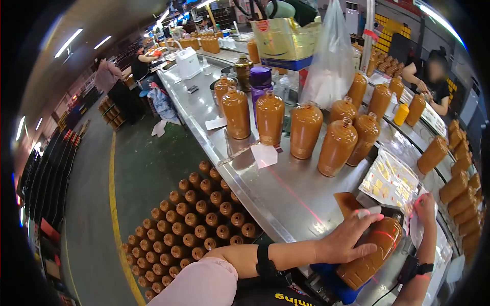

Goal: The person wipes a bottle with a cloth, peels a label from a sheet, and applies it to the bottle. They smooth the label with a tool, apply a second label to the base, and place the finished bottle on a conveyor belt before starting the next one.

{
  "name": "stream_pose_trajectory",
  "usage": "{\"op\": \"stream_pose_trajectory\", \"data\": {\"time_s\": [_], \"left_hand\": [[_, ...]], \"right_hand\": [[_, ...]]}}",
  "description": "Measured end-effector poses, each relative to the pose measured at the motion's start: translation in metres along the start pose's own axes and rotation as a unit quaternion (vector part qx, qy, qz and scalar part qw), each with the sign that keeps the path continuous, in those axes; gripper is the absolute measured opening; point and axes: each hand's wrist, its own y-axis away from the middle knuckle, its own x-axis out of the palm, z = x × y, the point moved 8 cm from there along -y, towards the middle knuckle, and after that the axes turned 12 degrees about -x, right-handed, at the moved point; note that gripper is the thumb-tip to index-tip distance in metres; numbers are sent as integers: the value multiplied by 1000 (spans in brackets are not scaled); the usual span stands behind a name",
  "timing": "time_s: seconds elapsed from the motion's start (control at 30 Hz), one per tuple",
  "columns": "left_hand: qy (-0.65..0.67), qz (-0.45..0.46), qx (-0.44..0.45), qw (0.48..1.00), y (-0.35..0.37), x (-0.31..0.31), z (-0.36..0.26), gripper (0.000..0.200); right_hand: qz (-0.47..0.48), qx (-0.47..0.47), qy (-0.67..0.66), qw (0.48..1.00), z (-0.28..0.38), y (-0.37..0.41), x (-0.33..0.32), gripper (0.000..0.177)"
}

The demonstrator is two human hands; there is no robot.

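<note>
A glossy brown bottle (370, 255) lies tilted in front of me, its neck pointing away to the upper right, over a blue support (339, 283). My left hand (352, 237) grips it from the left, with thumb and fingers spread around its side and a white wrap on one finger. To the right of the bottle's neck, my right hand (424, 208) is closed in a pinch beside a sheet with yellowish pieces (390, 176). What sits between those fingers is too small to make out. A red light line crosses the bottle.
Several upright brown bottles (306, 130) stand on the metal table (286, 188), near a purple flask (261, 84) and a clear plastic bag (329, 61). Rows of bottles (191, 219) cover the floor at left. A co-worker (431, 76) sits across the table.
</note>
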Motion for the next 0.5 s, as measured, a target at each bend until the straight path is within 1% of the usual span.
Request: {"op": "stream_pose_trajectory", "data": {"time_s": [0.07,0.1,0.17,0.23,0.27,0.3,0.33,0.4,0.43,0.5], "left_hand": [[32,33,-36,998,4,4,15,81],[28,98,-68,992,4,9,19,88],[39,154,-94,983,7,21,26,90],[42,197,-112,973,9,28,29,94],[46,196,-109,973,10,26,30,95],[52,195,-107,974,11,26,31,95],[57,194,-104,974,12,27,32,96],[73,194,-108,972,14,29,35,96],[82,194,-110,971,15,32,37,96],[88,183,-93,975,15,33,39,96]], "right_hand": [[-46,-1,60,997,4,-1,4,11],[-36,5,62,997,9,-4,5,11],[-18,23,71,997,16,-5,-1,11],[-62,-25,37,997,31,-7,-23,11],[-82,-48,18,995,40,-5,-34,11],[-90,-56,-39,994,54,-7,-49,13],[-119,-71,-59,989,75,-7,-68,13],[-99,-26,-176,979,85,-10,-88,14],[-116,28,-251,961,81,-9,-89,14],[-93,25,-211,973,72,-10,-81,14]]}}
